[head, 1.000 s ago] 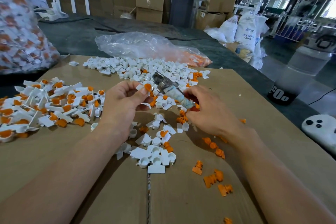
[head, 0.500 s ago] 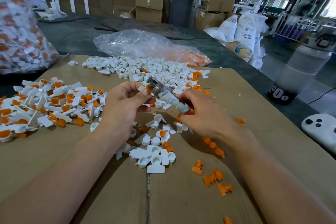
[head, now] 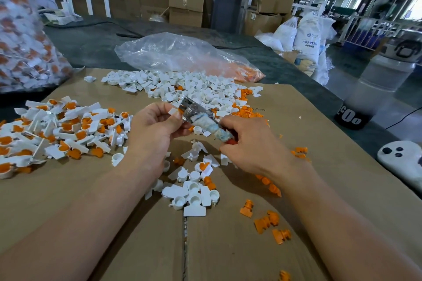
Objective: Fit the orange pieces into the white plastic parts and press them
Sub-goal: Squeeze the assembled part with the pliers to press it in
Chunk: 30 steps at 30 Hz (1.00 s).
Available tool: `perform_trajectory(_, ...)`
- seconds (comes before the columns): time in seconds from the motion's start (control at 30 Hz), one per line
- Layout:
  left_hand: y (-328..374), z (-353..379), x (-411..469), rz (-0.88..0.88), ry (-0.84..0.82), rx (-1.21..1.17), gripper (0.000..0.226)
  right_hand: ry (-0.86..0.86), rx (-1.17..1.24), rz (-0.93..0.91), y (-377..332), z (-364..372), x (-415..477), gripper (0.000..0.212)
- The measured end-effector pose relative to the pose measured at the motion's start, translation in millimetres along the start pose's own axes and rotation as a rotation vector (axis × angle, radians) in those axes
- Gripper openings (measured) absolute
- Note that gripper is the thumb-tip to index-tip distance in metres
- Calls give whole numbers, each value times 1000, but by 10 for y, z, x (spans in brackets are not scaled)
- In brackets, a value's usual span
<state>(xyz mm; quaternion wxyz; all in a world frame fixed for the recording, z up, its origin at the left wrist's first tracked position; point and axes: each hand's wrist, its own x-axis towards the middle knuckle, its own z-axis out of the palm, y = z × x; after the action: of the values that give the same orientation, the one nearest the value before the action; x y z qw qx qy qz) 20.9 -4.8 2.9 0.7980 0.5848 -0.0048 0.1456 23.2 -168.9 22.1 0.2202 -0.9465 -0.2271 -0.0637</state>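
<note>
— Where's the white part point(head: 172, 111)?
— Pinched in the left hand point(head: 155, 128), above the desk point(head: 319, 121).
— And the tool point(head: 201, 118)?
— The right hand point(head: 251, 146) grips its wrapped handle; it slants up-left, with its metal head beside the part.

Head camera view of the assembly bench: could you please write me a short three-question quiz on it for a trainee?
1. True or false: the right-hand grip holds the tape-wrapped tool against the white part pinched in the left-hand grip.
2. Where does the big pile of fitted white-and-orange parts lie? A) left of the left-hand grip B) right of the right-hand grip C) on the floor
3. Fill in: the loose orange pieces by the right forearm lie on a sheet of ____.
Key: 1 true; 2 A; 3 cardboard.
</note>
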Motion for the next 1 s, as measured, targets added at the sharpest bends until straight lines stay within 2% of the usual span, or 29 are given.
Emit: perform_trajectory(1.0, 28, 24, -46, -28, 86, 82, 31, -6, -118, 6, -109, 9, -4, 7)
